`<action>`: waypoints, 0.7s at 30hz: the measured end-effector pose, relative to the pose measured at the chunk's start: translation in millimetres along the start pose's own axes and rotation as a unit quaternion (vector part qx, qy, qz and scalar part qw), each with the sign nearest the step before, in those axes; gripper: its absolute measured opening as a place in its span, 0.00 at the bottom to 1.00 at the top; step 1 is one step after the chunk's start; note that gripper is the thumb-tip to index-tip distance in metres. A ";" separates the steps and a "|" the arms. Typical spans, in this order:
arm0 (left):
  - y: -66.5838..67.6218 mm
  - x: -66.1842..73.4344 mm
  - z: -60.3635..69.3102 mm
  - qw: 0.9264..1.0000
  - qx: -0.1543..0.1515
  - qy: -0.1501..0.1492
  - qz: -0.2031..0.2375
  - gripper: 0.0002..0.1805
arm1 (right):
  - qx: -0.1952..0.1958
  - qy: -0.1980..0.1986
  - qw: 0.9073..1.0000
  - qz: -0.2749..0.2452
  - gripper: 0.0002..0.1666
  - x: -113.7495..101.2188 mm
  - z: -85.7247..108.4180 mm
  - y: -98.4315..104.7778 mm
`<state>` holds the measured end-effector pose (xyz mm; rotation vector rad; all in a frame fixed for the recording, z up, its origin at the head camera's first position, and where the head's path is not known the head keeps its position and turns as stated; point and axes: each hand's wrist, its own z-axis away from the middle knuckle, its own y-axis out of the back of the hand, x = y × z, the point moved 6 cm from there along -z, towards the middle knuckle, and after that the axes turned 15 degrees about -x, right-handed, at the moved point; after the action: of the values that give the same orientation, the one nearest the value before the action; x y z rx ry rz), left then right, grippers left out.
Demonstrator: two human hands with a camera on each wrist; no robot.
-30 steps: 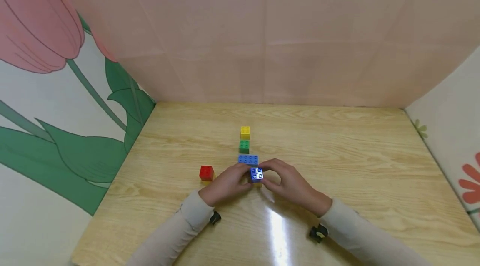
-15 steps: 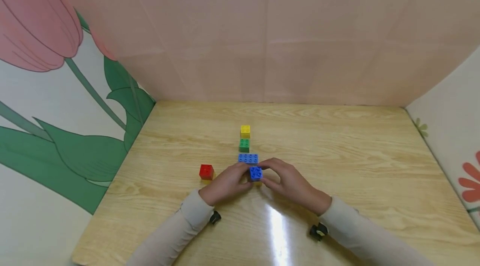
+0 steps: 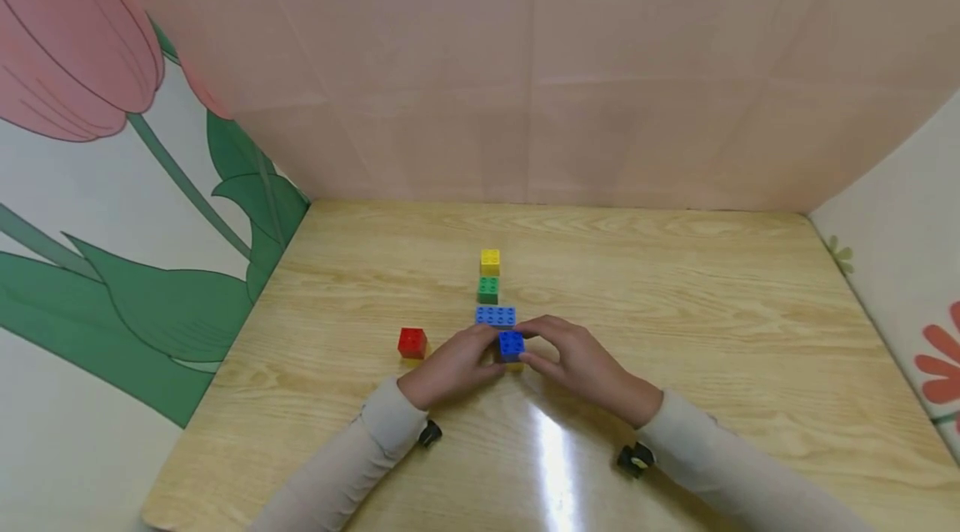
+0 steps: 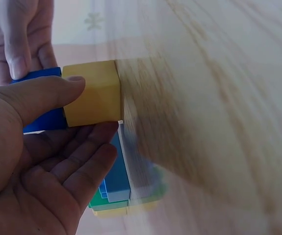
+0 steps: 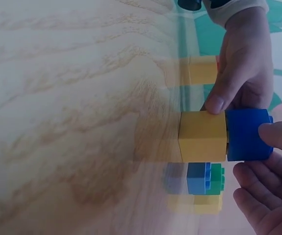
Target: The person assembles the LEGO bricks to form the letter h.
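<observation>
A square blue brick [image 3: 512, 347] sits on top of a yellow brick [image 5: 203, 137] that stands on the table; a thin seam shows between the two. My left hand [image 3: 452, 365] grips the yellow brick from the left, its thumb [image 4: 72, 90] lying across that brick's side. From the right, my right hand [image 3: 588, 363] pinches the blue brick between thumb and fingers. Just behind them lies a longer, lighter blue brick [image 3: 496, 316]. In the head view the yellow brick is mostly hidden under the blue one.
Farther back stand a green brick [image 3: 488, 290] and another yellow brick [image 3: 491, 262] in line. To the left, a red brick [image 3: 412, 343] sits on a yellow one [image 5: 203, 70], beside my left hand. A pink wall covering [image 3: 525, 82] rises behind the wooden table [image 3: 712, 307].
Both hands keep their hold at the same place. The blue brick's top has tilted slightly, and its bright glare is gone; otherwise the bricks stay put.
</observation>
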<state>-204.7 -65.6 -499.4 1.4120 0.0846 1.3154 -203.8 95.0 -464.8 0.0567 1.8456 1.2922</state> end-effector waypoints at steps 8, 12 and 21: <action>-0.6 -0.8 -0.6 1.000 0.000 -0.001 -0.005 0.26 | 0.008 0.011 1.000 0.008 0.22 -0.3 0.5 -1.2; -0.7 -1.9 -0.6 1.000 -0.001 -0.001 -0.009 0.26 | 0.009 0.015 1.000 0.011 0.22 -0.8 0.8 -1.7; -0.4 -3.1 -0.8 1.000 0.009 -0.005 -0.015 0.22 | 0.011 0.022 1.000 0.018 0.23 -2.4 1.5 -1.0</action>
<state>-206.1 -67.0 -501.9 1.4264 0.1099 1.2863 -200.9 94.5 -464.3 0.0737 1.9035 1.3081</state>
